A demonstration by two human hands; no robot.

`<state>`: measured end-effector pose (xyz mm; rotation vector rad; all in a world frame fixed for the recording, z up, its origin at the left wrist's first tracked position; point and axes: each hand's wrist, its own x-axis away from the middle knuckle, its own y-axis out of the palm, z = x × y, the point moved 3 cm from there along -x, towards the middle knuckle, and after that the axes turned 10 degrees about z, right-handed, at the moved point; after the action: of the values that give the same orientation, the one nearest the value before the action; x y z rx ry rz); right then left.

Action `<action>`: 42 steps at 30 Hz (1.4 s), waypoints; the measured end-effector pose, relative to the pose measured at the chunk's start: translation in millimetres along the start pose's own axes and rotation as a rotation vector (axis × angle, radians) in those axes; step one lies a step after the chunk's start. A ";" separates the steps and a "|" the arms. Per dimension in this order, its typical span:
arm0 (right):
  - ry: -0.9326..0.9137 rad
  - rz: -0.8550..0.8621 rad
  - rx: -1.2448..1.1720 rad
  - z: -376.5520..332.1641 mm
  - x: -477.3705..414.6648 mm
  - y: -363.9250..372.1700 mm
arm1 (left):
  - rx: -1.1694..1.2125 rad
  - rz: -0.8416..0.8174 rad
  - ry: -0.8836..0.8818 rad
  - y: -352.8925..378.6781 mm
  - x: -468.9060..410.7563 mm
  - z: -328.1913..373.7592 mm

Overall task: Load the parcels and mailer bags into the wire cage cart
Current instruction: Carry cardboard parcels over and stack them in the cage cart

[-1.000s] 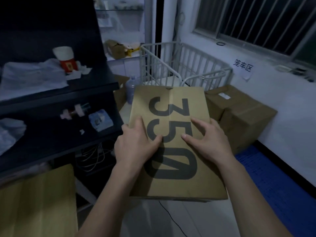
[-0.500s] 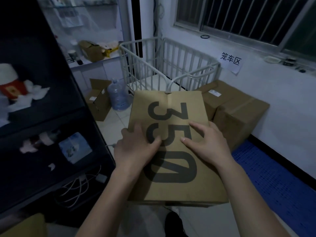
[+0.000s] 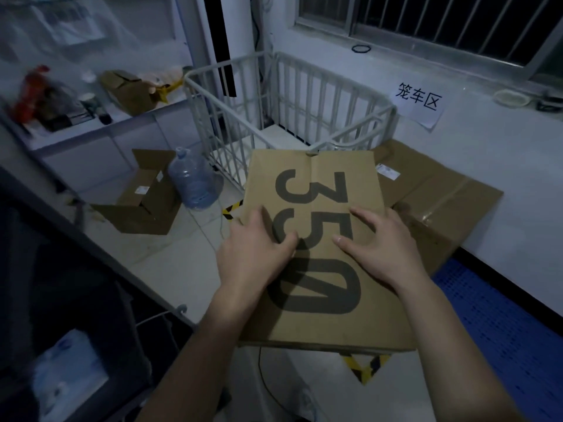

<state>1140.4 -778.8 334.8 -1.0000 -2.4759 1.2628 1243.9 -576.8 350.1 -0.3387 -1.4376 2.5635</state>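
Since half a second ago the dark shelving [image 3: 61,269] has slid off to our left and the wire cage cart [image 3: 304,95] has drawn closer and larger ahead of us, while our grip on the box looks unchanged. We hold the flat cardboard box [image 3: 335,324], printed with a big black "350", level in front of us, lid up. Its far edge overlaps the cart's near rim in the view, and the box is not inside the cart. Our left hand [image 3: 256,257] sits on the lid's left side and our right hand [image 3: 380,248] on its right side. Both thumbs are splayed inward across the printed digits, and the forefingers lie along the lid. The outer fingers bend over the side edges, where we cannot tell how their tips lie. The cart stands in the corner under a barred window, with a paper sign [image 3: 419,102] on the wall beside it. Two sealed cartons [image 3: 432,202] sit on the floor just right of the cart. A large water bottle [image 3: 195,184] and an open cardboard carton [image 3: 143,196] sit to its left. A blue mat [image 3: 502,330] covers the floor along the right wall.
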 end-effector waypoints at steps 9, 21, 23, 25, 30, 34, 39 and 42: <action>0.134 0.138 -0.047 10.7 -73.9 9.4 | -0.020 -0.016 0.155 24.1 -103.8 36.9; 0.326 0.219 -0.078 71.4 -122.4 31.4 | -0.103 -0.117 0.292 105.8 -178.5 77.1; 0.325 0.232 -0.091 88.6 -136.2 27.0 | -0.104 -0.112 0.303 124.6 -184.5 92.1; 0.321 0.247 -0.099 104.2 -149.5 21.2 | -0.104 -0.107 0.318 139.0 -190.3 107.5; 0.305 0.239 -0.119 128.4 -178.2 10.3 | -0.093 -0.103 0.316 154.7 -204.2 136.7; 0.345 0.266 -0.137 144.9 -190.5 12.9 | -0.112 -0.111 0.333 166.3 -216.3 156.8; 0.389 0.293 -0.160 162.0 -195.0 24.6 | -0.164 -0.171 0.397 177.7 -230.2 174.4; 0.426 0.289 -0.158 172.6 -199.8 27.8 | -0.150 -0.286 0.469 183.5 -238.9 181.4</action>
<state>1228.2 -1007.4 232.3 -1.5294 -2.1764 0.8134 1412.2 -883.1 310.7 -0.6534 -1.3801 1.9858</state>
